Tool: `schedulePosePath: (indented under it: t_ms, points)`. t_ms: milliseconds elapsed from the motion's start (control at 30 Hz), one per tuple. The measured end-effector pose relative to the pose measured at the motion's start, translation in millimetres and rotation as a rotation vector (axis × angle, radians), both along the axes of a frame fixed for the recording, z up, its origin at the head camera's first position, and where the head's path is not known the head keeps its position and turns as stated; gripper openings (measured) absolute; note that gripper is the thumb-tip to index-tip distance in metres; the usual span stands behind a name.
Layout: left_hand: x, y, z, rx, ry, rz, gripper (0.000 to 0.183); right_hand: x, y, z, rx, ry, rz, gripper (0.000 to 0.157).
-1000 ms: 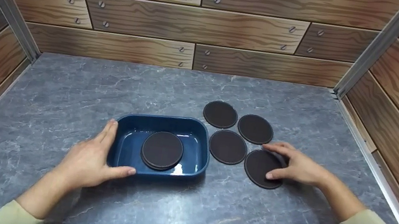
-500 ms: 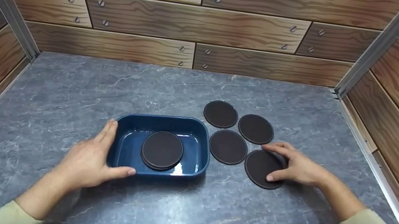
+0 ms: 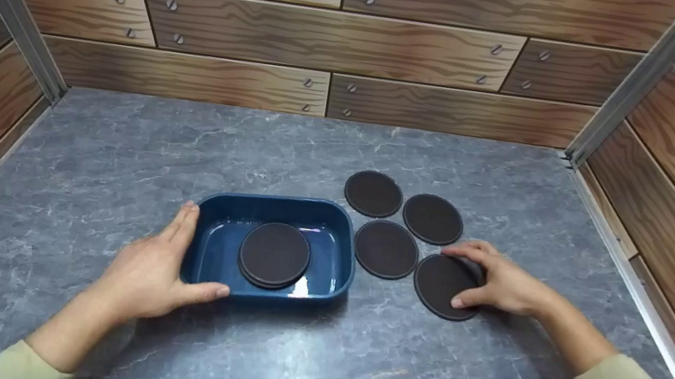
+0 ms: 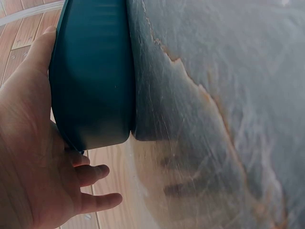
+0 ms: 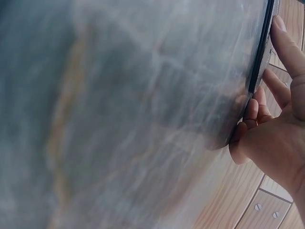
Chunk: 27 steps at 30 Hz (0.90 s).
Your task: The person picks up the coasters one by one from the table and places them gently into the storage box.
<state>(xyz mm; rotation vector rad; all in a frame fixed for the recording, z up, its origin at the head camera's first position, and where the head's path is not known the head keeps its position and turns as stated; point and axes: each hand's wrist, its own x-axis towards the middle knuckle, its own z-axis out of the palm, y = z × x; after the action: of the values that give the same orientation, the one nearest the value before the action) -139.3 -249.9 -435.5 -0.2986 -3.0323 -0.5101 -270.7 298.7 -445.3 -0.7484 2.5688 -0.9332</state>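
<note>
A deep blue rectangular tray (image 3: pixel 209 264) stands on the table, with a short stack of round dark coasters (image 3: pixel 274 254) inside. My left hand (image 3: pixel 148 271) holds the tray's left end, thumb along the front wall and fingers at the left side. In the left wrist view, the thumb lies along the tray's rim and the other fingers spread past its end. At the right, my right hand (image 3: pixel 507 285) holds a dark round coaster (image 3: pixel 441 282) that lies on the table. Its thumb rests over the coaster's near right part, and the forefinger reaches the far edge.
Three more dark coasters lie flat between the tray and my right hand: a back one (image 3: pixel 373 193), a right one (image 3: pixel 433 219) and one (image 3: pixel 386 249) close by the tray's right wall. Wood-patterned walls (image 3: pixel 333 42) enclose the grey marbled table (image 3: pixel 184 140) at the back and sides.
</note>
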Motion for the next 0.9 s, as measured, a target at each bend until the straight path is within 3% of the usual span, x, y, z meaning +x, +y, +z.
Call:
schedulePosePath:
  t_ms: [300, 500, 733, 900]
  points:
    - [0.1, -0.2, 0.4, -0.005, 0.003, 0.002, 0.137, -0.7, -0.9, 1.7, -0.001, -0.033, -0.001, 0.082]
    - [-0.3, 0.5, 1.1, -0.009, 0.006, 0.001, 0.138, -1.6, -1.0, 0.8, -0.008, -0.004, 0.010, 0.079]
    - [-0.2, 1.5, -1.8, 0.002, -0.001, 0.007, 0.137, 0.6, -1.9, -1.6, -0.037, 0.024, 0.021, 0.066]
    - [-0.7, 0.8, -1.9, 0.010, 0.000, 0.005, 0.137, 0.3, -2.3, -1.0, -0.040, 0.031, 0.027, 0.077]
